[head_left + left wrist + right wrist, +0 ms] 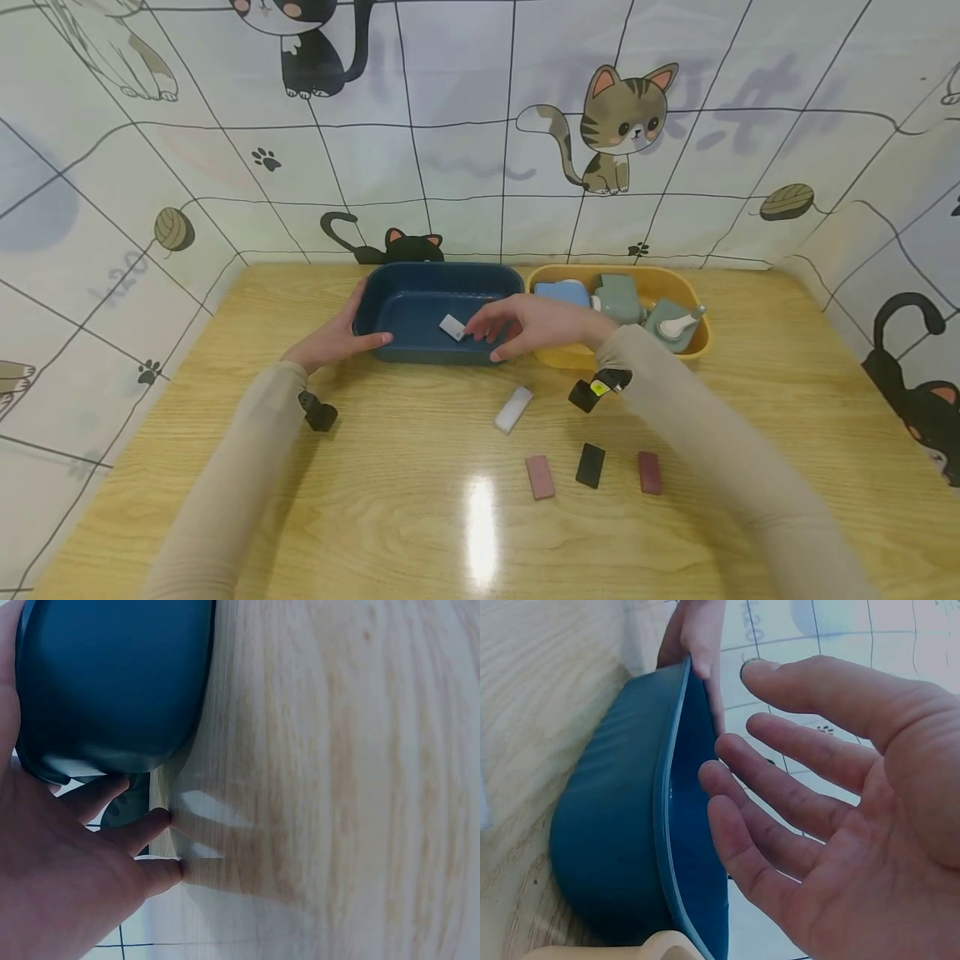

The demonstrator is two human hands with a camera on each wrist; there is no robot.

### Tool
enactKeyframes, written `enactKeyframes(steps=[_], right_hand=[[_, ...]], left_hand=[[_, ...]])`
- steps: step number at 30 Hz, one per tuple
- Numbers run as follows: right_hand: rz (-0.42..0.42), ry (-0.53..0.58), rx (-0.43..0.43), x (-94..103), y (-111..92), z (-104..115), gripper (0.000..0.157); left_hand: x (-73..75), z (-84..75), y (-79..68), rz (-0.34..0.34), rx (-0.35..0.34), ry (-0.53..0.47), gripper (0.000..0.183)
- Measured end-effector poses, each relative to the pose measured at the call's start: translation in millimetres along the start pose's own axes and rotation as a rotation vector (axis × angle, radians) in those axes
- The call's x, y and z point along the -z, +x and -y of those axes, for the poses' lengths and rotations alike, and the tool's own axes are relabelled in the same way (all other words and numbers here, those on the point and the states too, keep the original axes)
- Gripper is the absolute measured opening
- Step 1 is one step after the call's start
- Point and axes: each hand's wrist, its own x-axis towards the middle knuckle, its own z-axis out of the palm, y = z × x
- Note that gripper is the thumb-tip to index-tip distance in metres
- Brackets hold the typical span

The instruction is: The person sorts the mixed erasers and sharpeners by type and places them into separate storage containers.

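Observation:
A dark blue basin (420, 354) stands toward the back of the table. My left hand (333, 340) holds its left end, thumb over the rim and fingers spread along the outside; the left wrist view shows these fingers (139, 829) beside the wall. Inside lies a small white block (453, 327) with faint marks on it. My right hand (528, 323) hovers over the basin's right end, fingertips near that block. In the right wrist view the right hand (840, 802) has loosely bent, separate fingers and nothing in them.
Right of the basin, a yellow basin (693, 292) holds a blue item (562, 292) and grey-green bottles (618, 298), one with a white pump. In front lie a white block (513, 410), a pink block (540, 477), a black block (590, 465) and a dark red block (650, 473).

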Motion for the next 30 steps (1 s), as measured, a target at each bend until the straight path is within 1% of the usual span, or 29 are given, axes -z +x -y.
enactKeyframes(steps=[6, 15, 21, 24, 30], right_hand=[[0.021, -0.046, 0.004, -3.4, -11.5, 4.8, 0.045], [0.044, -0.119, -0.015, -15.9, -31.8, 8.7, 0.042], [0.057, -0.164, -0.012, -21.8, -42.4, 10.4, 0.042], [0.067, -0.174, -0.010, -24.0, -45.8, 11.1, 0.043], [0.099, -0.160, 0.017, -30.0, -52.8, 9.0, 0.043]], left_hand=[[0.1, -0.3, 0.0, 0.000, -0.009, 0.005, 0.109], [0.0, 0.2, -0.5, -0.005, -0.008, 0.017, 0.109], [-0.1, 0.6, 0.4, -0.003, -0.011, 0.022, 0.109], [-0.2, 0.9, 0.2, -0.003, -0.009, 0.022, 0.109], [0.0, 0.9, 0.4, -0.002, -0.012, 0.018, 0.109]])
